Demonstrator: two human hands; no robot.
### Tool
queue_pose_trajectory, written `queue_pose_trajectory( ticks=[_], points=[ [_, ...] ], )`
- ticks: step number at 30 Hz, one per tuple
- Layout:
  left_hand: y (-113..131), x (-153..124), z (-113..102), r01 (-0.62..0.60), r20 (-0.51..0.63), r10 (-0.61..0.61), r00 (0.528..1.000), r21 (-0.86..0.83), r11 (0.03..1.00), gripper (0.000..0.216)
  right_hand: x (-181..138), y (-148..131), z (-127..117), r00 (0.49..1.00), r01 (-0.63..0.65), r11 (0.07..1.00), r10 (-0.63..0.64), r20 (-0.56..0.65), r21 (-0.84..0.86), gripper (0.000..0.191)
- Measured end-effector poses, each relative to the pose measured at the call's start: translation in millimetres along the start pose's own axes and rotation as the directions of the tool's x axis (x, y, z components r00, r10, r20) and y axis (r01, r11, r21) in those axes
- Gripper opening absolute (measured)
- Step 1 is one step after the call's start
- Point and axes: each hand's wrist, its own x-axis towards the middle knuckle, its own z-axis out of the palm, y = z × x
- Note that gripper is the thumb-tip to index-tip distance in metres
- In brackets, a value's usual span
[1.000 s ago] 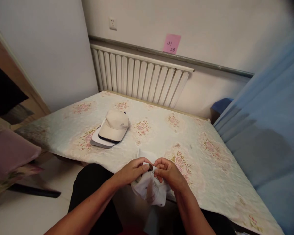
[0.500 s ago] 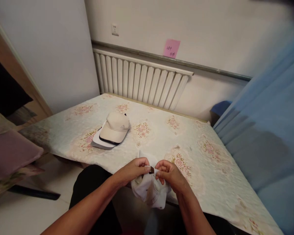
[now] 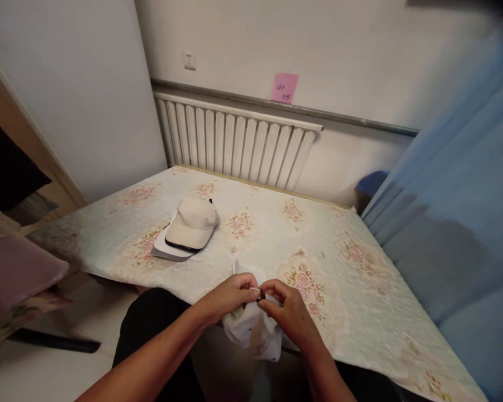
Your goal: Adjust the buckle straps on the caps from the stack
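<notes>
A white cap [image 3: 251, 333] hangs over the near edge of the bed, its back strap and small dark buckle [image 3: 261, 295] facing up. My left hand [image 3: 238, 291] is closed, pinching the strap on the left side of the buckle. From the right, my right hand [image 3: 283, 304] pinches at the buckle with thumb and index finger. Both hands nearly touch, and part of the strap is hidden by the fingers. Further back on the left lies a stack of caps, with a beige cap [image 3: 193, 222] on top and a white brim [image 3: 164, 245] below it.
The bed [image 3: 268, 234] has a pale floral cover. A white radiator [image 3: 235, 145] runs along the wall under a pipe, near a pink note [image 3: 284, 87]. A blue curtain [image 3: 456, 212] hangs at the right, and a pink cloth [image 3: 20, 273] is at the left.
My right hand has moved left from the strap end onto the buckle, closer to my left hand. The view has shifted slightly.
</notes>
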Motion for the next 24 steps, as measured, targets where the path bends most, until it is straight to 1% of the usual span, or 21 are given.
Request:
queue_pose_trajectory(
  ticks=[4,8,15,19,24],
  points=[
    [-0.3,-0.3,1.5,0.008,0.025,-0.008,1.0,-0.018,1.0,0.029,-4.0,-4.1,-0.7,0.996,0.08,0.987,-0.086,-0.038,-0.141,0.012],
    [-2.6,-0.2,1.3,0.044,0.039,-0.042,0.998,-0.057,0.997,0.027,-4.9,-2.0,-1.2,0.993,0.098,0.969,-0.111,-0.041,-0.228,0.011],
    [-8.3,-0.8,-4.3,0.052,0.072,-0.04,0.997,-0.186,0.981,0.02,-3.7,-1.5,0.2,0.993,0.106,0.961,-0.115,-0.022,-0.254,0.011],
    [-11.9,-2.6,-10.5,0.051,0.077,-0.032,0.997,-0.267,0.962,0.021,-2.4,-1.7,1.9,0.994,0.103,0.962,-0.11,-0.015,-0.253,0.011],
    [-14.7,-5.9,-16.6,0.064,0.064,-0.049,0.997,-0.254,0.965,0.024,-1.3,-1.7,3.7,0.996,0.088,0.963,-0.092,-0.004,-0.253,0.009]
  ],
)
